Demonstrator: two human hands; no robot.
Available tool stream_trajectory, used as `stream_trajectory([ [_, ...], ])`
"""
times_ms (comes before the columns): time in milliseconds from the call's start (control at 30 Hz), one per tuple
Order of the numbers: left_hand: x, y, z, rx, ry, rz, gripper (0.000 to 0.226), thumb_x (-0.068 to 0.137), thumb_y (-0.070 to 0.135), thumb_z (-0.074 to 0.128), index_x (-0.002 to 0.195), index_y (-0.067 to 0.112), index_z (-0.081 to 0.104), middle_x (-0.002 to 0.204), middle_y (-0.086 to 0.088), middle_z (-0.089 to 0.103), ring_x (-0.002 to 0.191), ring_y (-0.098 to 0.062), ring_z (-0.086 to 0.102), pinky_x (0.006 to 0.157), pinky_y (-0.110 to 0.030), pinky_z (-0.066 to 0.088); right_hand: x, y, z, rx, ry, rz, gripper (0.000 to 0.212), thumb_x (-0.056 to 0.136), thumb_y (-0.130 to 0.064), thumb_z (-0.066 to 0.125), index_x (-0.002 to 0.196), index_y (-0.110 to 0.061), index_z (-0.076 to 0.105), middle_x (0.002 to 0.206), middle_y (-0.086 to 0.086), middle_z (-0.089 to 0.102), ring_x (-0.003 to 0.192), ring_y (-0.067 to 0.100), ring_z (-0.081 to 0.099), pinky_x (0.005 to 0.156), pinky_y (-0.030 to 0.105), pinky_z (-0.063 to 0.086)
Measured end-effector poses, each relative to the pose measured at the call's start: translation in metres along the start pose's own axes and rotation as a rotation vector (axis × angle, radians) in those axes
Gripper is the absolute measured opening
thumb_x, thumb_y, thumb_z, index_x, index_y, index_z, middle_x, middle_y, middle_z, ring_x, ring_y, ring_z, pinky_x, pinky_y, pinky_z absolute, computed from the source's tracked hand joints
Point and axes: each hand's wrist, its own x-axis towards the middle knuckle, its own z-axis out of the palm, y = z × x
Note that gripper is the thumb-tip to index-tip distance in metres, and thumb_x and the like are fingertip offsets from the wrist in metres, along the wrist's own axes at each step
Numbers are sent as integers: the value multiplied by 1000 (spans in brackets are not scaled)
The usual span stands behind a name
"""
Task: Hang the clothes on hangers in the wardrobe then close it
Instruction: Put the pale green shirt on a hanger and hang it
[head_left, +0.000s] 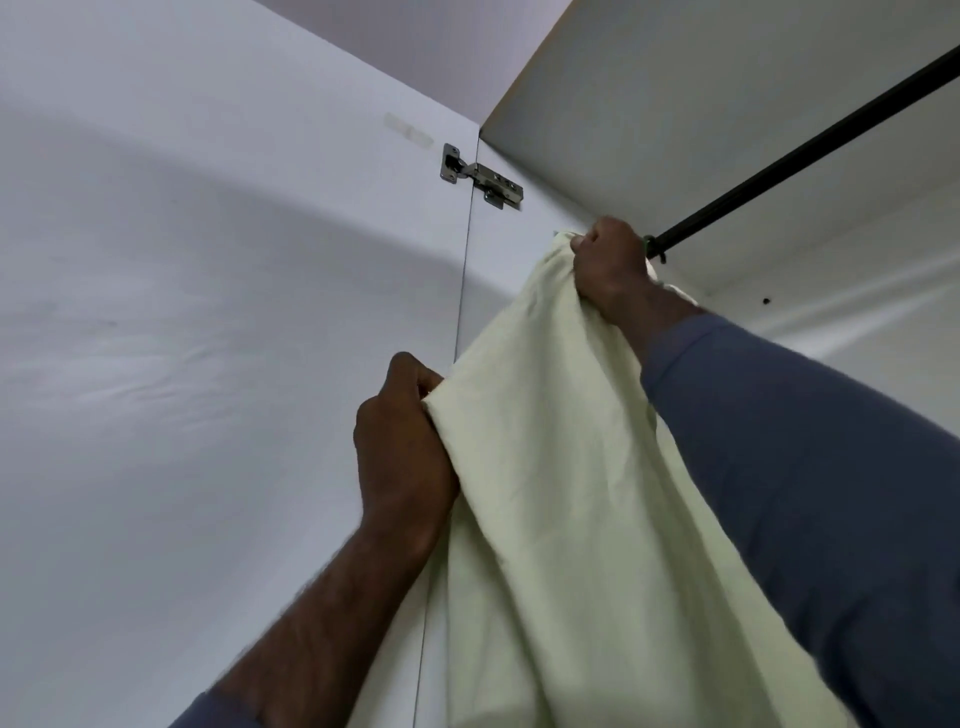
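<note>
A pale yellow garment (550, 493) hangs in front of me, reaching from the wardrobe's dark rail (810, 145) down past the frame's bottom. My right hand (610, 265) grips its bunched top right at the rail's left end, where a small dark hook (655, 248) sits over the rail; the hanger itself is hidden under cloth and hand. My left hand (402, 441) grips the garment's left edge lower down, fingers curled round the fabric.
The open white wardrobe door (208, 312) fills the left, joined by a metal hinge (480, 176) to the side panel. The wardrobe's top board (701, 93) lies just above the rail. Its back wall (857, 291) shows at the right.
</note>
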Motion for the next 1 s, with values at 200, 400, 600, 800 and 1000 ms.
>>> stream_trajectory([
  [200, -2, -34, -18, 251, -318, 361, 27, 68, 16, 58, 90, 32, 62, 74, 10, 63, 70, -15, 61, 63, -38, 50, -32, 15, 9, 155, -21, -59, 39, 101, -44, 49, 86, -9, 55, 85, 9, 60, 86, 26, 56, 63, 29, 28],
  [400, 3, -31, -21, 305, -348, 244, 19, 72, 27, 61, 86, 35, 71, 74, 12, 68, 75, -14, 66, 66, -27, 48, -137, 34, -23, 692, -596, 232, 31, 89, -37, 71, 105, -11, 67, 96, 2, 77, 89, 19, 74, 76, 32, 60],
  [600, -18, -16, -20, 91, -216, -55, 21, 87, 10, 57, 105, 17, 63, 81, 11, 65, 69, 0, 60, 65, -23, 48, -246, 100, -43, 745, -732, 412, 21, 89, -21, 65, 107, -10, 68, 99, 4, 77, 91, 18, 74, 67, 24, 59],
  [800, -125, -4, -9, 120, -434, -386, 73, 69, 53, 60, 134, 23, 44, 101, 9, 63, 85, 1, 63, 73, -20, 51, -267, 124, -52, 792, -638, 453, 28, 97, -23, 60, 122, -9, 64, 114, 7, 73, 106, 22, 70, 93, 37, 57],
  [1000, -194, -6, 7, 405, -632, -359, 9, 86, 18, 57, 92, 17, 64, 87, 0, 69, 85, -23, 65, 72, -36, 53, -294, 132, -89, 747, -635, 426, 23, 90, -25, 70, 111, -16, 67, 107, -3, 75, 101, 13, 72, 85, 25, 57],
])
